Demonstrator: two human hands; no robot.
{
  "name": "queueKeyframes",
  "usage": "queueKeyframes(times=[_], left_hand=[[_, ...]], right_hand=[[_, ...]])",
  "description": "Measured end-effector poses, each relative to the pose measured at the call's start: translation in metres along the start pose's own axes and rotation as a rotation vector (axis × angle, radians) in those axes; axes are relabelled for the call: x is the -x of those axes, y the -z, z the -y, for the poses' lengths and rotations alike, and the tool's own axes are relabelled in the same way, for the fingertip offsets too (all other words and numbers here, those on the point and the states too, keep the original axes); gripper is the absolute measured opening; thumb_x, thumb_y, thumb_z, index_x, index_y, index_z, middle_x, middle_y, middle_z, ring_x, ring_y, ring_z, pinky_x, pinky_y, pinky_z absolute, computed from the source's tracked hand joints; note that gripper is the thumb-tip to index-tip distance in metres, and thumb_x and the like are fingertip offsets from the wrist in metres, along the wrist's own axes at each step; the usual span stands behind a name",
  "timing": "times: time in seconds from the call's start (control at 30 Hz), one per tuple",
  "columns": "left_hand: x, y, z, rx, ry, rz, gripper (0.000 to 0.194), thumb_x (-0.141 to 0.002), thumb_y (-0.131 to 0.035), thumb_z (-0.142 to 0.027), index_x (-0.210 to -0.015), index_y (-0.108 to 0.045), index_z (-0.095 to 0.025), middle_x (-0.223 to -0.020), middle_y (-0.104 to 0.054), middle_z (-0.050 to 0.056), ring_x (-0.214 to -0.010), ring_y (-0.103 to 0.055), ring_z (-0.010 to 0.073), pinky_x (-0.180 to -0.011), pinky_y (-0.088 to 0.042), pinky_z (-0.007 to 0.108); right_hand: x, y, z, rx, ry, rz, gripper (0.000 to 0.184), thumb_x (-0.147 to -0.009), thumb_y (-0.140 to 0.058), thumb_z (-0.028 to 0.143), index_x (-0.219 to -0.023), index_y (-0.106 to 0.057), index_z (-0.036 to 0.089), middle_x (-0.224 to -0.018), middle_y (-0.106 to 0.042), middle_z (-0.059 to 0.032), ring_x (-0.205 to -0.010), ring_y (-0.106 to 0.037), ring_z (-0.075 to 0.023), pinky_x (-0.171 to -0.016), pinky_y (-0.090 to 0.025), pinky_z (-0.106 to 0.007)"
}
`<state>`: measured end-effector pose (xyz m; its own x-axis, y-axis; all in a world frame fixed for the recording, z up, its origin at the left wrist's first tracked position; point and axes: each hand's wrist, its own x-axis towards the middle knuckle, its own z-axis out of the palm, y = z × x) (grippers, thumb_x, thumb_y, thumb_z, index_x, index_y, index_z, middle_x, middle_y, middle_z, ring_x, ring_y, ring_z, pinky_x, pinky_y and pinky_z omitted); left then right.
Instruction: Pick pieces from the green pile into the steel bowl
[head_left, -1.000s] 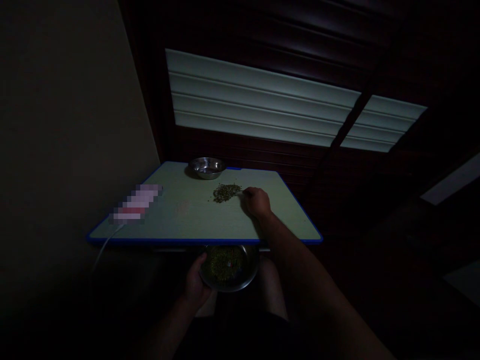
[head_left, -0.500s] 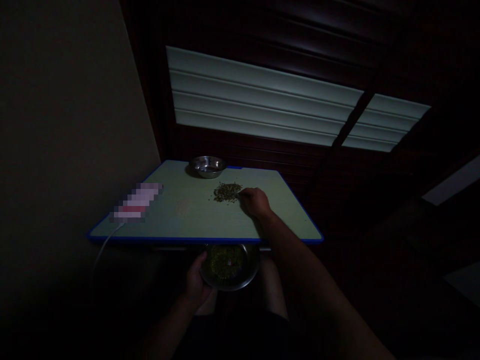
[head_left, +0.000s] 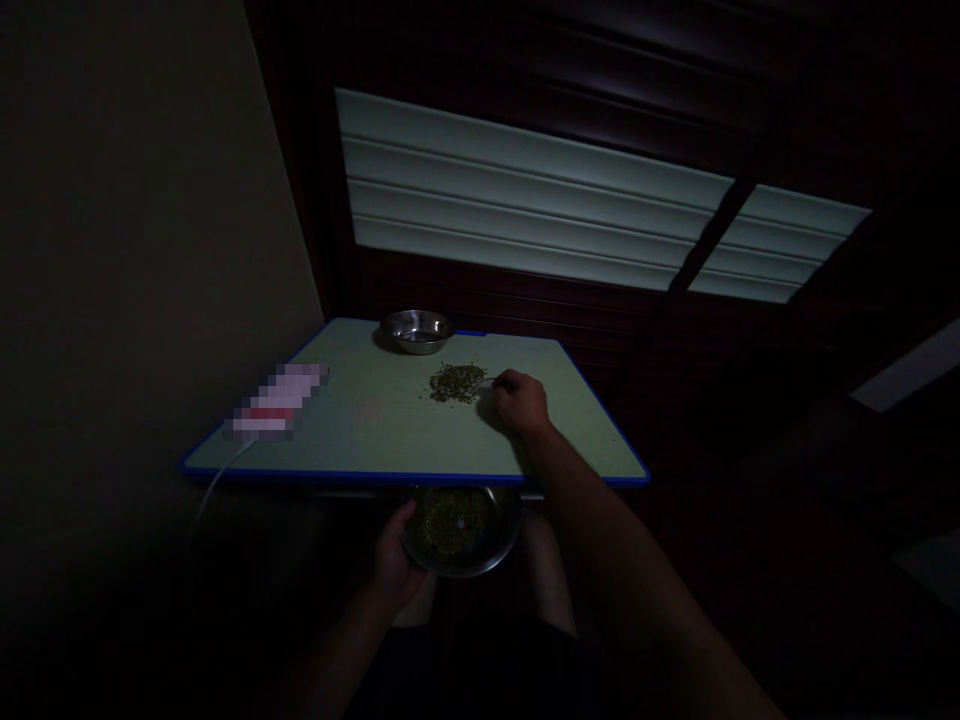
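My right hand [head_left: 521, 400] is closed around a spoon [head_left: 486, 383], whose pale metal end points left at the pile's right edge. Small greenish beans or seeds [head_left: 456, 381] lie in a loose pile on the light green tabletop [head_left: 390, 440]. Below the table's near edge, my left hand [head_left: 397, 560] grips the left rim of a metal bowl [head_left: 491, 562]. Inside that bowl is a layer of green beans or seeds [head_left: 450, 525]. Dim light hides the finer details.
A second metal bowl [head_left: 418, 332] stands at the table's far edge. On the left lies a blurred-out pink and white phone-like object [head_left: 277, 402] with a white cable [head_left: 217, 480]. A wall rises on the left; dark slatted panels [head_left: 510, 200] stand behind the table.
My right hand has shifted slightly right, away from the pile, and more of the spoon shows. My left hand and its bowl stay nearly in place.
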<state>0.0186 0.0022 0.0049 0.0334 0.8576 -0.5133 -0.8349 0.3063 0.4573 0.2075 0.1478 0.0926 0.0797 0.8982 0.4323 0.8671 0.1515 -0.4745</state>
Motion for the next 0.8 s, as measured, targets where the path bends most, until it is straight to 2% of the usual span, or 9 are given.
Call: queueKeyframes(times=[0.47,0.7,0.8], left_hand=[[-0.0022,0.0037,0.0009,0.000,0.012,-0.009,0.027,-0.079,-0.055,-0.019,-0.099,-0.071,-0.010,-0.086,-0.077,0.011,-0.097,-0.070,0.0289,-0.091,-0.052,0.045],[0.0004,-0.0009,0.0001,0.002,0.009,-0.032,0.019,-0.079,-0.055,-0.019,-0.083,-0.072,-0.012,-0.078,-0.077,0.010,-0.091,-0.071,0.0282,-0.091,-0.053,0.044],[-0.0005,0.0000,0.0005,-0.004,0.000,-0.033,0.019,-0.079,-0.056,-0.019,-0.084,-0.072,-0.011,-0.079,-0.077,0.010,-0.087,-0.072,0.0270,-0.089,-0.053,0.042]], right_hand=[[0.0024,0.0021,0.0024,0.021,0.005,0.033,0.020,-0.072,-0.054,0.023,-0.081,-0.072,0.023,-0.081,-0.073,-0.0022,-0.077,-0.064,-0.0172,-0.071,-0.044,-0.025],[0.0028,0.0021,0.0023,0.024,0.008,0.045,0.021,-0.072,-0.054,0.023,-0.082,-0.073,0.022,-0.081,-0.073,-0.0026,-0.077,-0.064,-0.0175,-0.071,-0.044,-0.025],[0.0032,0.0026,0.0027,0.017,0.023,0.051,0.021,-0.071,-0.054,0.023,-0.081,-0.072,0.022,-0.081,-0.073,-0.0027,-0.077,-0.064,-0.0174,-0.071,-0.044,-0.025]])
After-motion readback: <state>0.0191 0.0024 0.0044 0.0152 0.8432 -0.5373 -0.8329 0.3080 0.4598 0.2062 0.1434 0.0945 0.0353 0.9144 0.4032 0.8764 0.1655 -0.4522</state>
